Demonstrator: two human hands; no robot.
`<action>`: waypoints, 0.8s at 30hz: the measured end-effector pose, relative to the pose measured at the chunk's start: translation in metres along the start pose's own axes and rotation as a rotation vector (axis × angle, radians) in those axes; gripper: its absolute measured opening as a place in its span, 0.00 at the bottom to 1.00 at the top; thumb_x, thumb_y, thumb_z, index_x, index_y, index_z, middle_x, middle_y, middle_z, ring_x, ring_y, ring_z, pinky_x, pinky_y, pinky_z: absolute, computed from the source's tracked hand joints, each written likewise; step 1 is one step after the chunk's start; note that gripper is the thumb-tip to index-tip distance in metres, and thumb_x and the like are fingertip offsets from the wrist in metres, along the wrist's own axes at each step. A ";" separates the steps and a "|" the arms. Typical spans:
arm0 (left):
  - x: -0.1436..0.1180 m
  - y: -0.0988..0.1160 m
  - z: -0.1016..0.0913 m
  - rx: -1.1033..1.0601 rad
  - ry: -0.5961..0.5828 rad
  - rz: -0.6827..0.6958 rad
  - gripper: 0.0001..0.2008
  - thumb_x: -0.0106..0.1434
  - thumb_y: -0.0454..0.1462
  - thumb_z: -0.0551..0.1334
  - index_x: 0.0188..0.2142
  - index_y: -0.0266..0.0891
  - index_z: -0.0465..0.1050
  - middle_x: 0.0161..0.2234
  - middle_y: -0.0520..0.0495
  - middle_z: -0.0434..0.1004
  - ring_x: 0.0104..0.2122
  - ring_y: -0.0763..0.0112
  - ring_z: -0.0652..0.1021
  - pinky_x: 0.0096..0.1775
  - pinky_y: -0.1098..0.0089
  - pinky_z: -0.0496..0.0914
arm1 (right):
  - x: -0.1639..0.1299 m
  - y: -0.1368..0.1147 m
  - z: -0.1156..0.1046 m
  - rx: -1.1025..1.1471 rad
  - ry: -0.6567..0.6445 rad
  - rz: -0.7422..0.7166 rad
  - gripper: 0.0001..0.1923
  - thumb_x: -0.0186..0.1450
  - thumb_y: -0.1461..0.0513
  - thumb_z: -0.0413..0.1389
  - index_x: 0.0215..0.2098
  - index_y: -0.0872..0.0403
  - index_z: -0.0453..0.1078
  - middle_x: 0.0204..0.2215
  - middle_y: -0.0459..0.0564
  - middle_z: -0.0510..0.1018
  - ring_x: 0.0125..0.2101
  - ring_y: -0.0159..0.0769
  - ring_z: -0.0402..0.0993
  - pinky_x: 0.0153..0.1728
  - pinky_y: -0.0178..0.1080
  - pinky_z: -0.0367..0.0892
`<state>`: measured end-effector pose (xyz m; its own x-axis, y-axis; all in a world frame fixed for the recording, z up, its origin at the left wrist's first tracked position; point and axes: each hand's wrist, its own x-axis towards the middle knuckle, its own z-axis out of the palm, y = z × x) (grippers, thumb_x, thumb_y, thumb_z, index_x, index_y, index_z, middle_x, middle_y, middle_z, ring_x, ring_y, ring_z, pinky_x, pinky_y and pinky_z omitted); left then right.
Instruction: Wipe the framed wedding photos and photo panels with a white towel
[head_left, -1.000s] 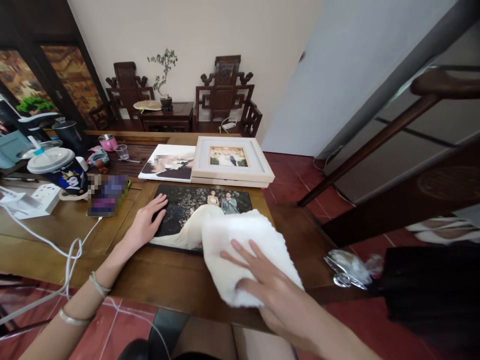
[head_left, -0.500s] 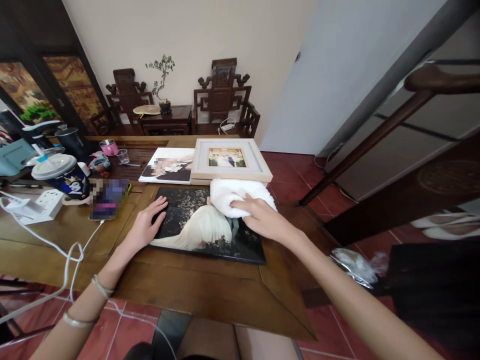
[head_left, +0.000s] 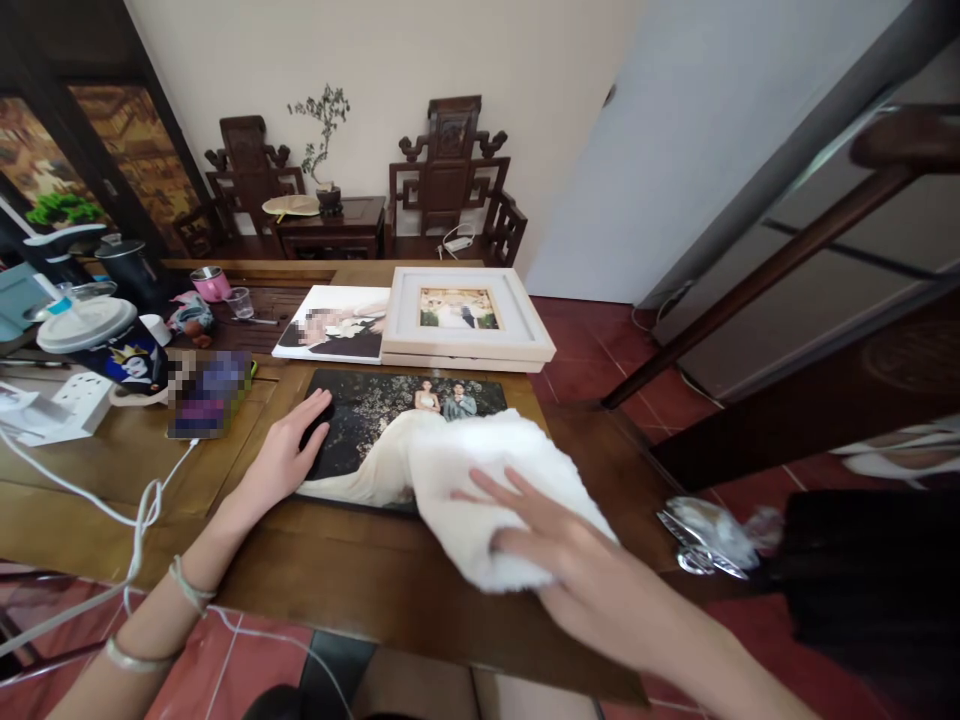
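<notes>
Photo print (head_left: 375, 425), dark, unframed: lay flat on wooden counter (head_left: 315, 570) in front of a white framed picture (head_left: 465, 315); red tiled floor (head_left: 600, 350) and carved chairs (head_left: 450, 180) beyond. Left hand (head_left: 289, 455) rested flat, fingers loose, on print's left edge. Right hand (head_left: 555, 545) pressed, fingers spread, on white cloth (head_left: 480, 480) covering print's near right corner.

Bare arms; left wrist (head_left: 187, 588) wears two bracelets.

A white fluffy cloth (head_left: 495, 490) is spread over the near right corner of a dark, glossy wedding photo panel (head_left: 375, 425), which is laid flat on the wooden table.
</notes>
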<state>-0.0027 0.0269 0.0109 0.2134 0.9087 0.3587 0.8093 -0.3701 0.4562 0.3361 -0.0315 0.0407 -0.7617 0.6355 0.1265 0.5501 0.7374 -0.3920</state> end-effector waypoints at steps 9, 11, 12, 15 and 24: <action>0.000 -0.001 -0.001 -0.027 -0.007 -0.015 0.22 0.68 0.45 0.51 0.55 0.35 0.69 0.59 0.39 0.66 0.60 0.59 0.65 0.61 0.54 0.59 | 0.083 0.061 -0.009 0.130 0.178 0.119 0.33 0.47 0.76 0.42 0.47 0.52 0.72 0.50 0.46 0.76 0.58 0.45 0.63 0.63 0.59 0.43; 0.000 0.000 -0.001 -0.030 0.003 -0.024 0.23 0.68 0.45 0.51 0.56 0.35 0.67 0.60 0.39 0.65 0.60 0.59 0.65 0.61 0.54 0.59 | 0.073 0.043 -0.001 0.073 0.143 0.118 0.33 0.47 0.75 0.42 0.47 0.53 0.71 0.56 0.50 0.71 0.63 0.45 0.52 0.63 0.60 0.45; 0.000 0.001 -0.001 -0.032 0.008 -0.027 0.23 0.68 0.45 0.51 0.57 0.35 0.66 0.60 0.39 0.64 0.60 0.59 0.65 0.61 0.54 0.59 | 0.063 0.030 0.004 0.048 0.120 0.112 0.33 0.47 0.75 0.42 0.47 0.54 0.71 0.59 0.51 0.67 0.64 0.45 0.47 0.62 0.60 0.47; -0.001 0.001 0.000 -0.035 0.001 -0.024 0.24 0.68 0.45 0.50 0.58 0.34 0.65 0.61 0.39 0.63 0.61 0.60 0.64 0.61 0.55 0.58 | 0.028 -0.011 0.016 0.022 0.025 -0.012 0.31 0.44 0.75 0.44 0.42 0.52 0.73 0.64 0.47 0.58 0.66 0.45 0.40 0.63 0.59 0.44; 0.000 -0.002 0.002 -0.033 -0.027 0.003 0.24 0.69 0.45 0.49 0.57 0.35 0.66 0.60 0.39 0.64 0.62 0.59 0.63 0.62 0.53 0.57 | 0.047 0.002 0.012 0.025 0.007 -0.030 0.34 0.48 0.75 0.46 0.51 0.54 0.70 0.63 0.54 0.60 0.65 0.46 0.45 0.64 0.57 0.45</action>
<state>-0.0031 0.0283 0.0081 0.2304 0.9124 0.3382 0.7903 -0.3782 0.4821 0.2972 -0.0031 0.0354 -0.7749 0.6152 0.1448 0.5186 0.7499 -0.4108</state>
